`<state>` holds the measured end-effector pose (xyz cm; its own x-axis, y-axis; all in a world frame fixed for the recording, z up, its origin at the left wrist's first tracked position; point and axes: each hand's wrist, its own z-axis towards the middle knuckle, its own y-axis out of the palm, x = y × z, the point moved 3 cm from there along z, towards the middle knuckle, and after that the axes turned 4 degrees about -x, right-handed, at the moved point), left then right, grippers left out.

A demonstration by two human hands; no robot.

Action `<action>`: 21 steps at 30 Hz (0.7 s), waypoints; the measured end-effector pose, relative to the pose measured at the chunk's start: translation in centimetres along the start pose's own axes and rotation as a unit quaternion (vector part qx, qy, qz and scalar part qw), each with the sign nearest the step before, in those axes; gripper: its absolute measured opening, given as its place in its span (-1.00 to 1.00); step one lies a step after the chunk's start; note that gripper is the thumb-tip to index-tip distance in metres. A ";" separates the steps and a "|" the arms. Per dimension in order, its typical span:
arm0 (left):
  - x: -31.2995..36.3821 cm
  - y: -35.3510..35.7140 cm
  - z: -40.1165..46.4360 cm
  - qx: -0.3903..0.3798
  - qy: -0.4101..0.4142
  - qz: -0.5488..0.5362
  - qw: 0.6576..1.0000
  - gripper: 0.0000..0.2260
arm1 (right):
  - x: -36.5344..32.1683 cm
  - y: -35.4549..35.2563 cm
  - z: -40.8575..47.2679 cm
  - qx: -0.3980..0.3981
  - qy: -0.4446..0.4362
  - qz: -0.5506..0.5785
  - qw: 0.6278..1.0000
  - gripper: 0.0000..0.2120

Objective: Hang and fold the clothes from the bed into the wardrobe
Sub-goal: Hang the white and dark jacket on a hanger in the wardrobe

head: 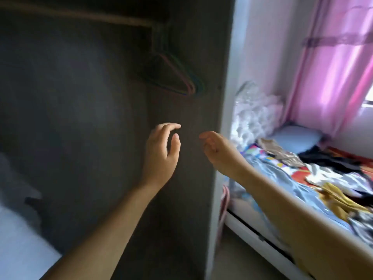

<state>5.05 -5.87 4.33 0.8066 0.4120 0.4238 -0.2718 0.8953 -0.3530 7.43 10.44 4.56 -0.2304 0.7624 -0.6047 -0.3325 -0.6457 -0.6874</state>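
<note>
Fingers of your left hand [161, 150] are loosely spread and gently curved, holding nothing, and your right hand [217, 150] beside it is relaxed and empty too; both are raised in front of the dark wardrobe [80, 118]. Hangers [177, 81] dangle from the rail [101, 19] above your hands, well apart from them. Clothes [314, 170] lie heaped on the bed [262, 241] to your right, past the wardrobe's white edge.
</note>
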 end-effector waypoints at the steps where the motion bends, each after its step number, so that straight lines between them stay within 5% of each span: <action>1: 1.6 3.0 -0.5 -0.028 0.005 -0.017 0.999 -0.68 | 2.4 -2.0 -1.8 0.026 0.013 -0.031 0.999 -0.68; 6: 10.3 16.3 -2.7 -0.203 0.062 -0.101 0.972 -0.63 | 12.8 -10.6 -11.6 0.135 0.126 -0.148 0.972 -0.74; 12: 21.6 27.8 -6.4 -0.375 0.184 -0.184 0.890 -0.61 | 19.8 -18.1 -24.9 0.214 0.299 -0.231 0.901 -0.74; 18: 34.8 33.7 -13.7 -0.464 0.345 -0.285 0.765 -0.73 | 20.0 -21.9 -40.8 0.307 0.497 -0.238 0.776 -0.67; 21: 40.9 33.4 -19.4 -0.519 0.407 -0.336 0.672 -0.78 | 17.1 -21.2 -49.2 0.356 0.599 -0.241 0.676 -0.67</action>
<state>39.11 37.61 -6.36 0.6989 -0.6343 0.3305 0.4691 0.0578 -0.8812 55.51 35.11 -11.02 0.8252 0.0194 -0.5645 -0.5588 0.1731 -0.8110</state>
